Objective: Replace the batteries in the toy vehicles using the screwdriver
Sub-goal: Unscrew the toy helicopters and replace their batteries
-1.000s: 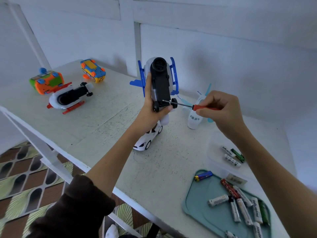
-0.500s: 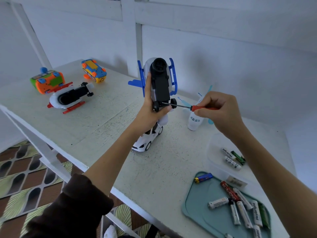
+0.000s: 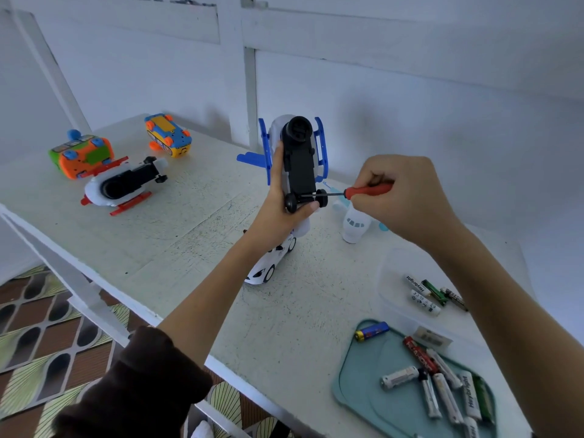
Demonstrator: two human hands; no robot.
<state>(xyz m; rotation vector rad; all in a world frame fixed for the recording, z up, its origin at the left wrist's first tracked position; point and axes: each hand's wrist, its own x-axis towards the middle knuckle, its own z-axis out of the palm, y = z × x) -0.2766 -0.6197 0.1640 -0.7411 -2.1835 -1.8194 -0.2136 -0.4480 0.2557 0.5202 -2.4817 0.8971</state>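
My left hand (image 3: 282, 206) grips a white and blue toy helicopter (image 3: 298, 159) held upright above the table, its black underside facing me. My right hand (image 3: 401, 197) holds a red-handled screwdriver (image 3: 363, 191) level, with its thin shaft pointing left. The tip meets the black underside just above the two small black wheels. A white toy car (image 3: 268, 267) stands on the table below my left wrist, partly hidden by it. A white toy plane (image 3: 355, 227) lies under my right hand.
At the back left of the white table (image 3: 189, 235) are a red and white helicopter (image 3: 123, 184), an orange and green toy (image 3: 80, 154) and an orange and blue toy (image 3: 169, 139). A teal tray (image 3: 357, 387) with several batteries sits front right, behind it a clear box (image 3: 395, 298) with more batteries.
Both hands, the helicopter and the screwdriver stay almost in place. The screwdriver handle has shifted slightly in my right fingers. The view has moved a little.
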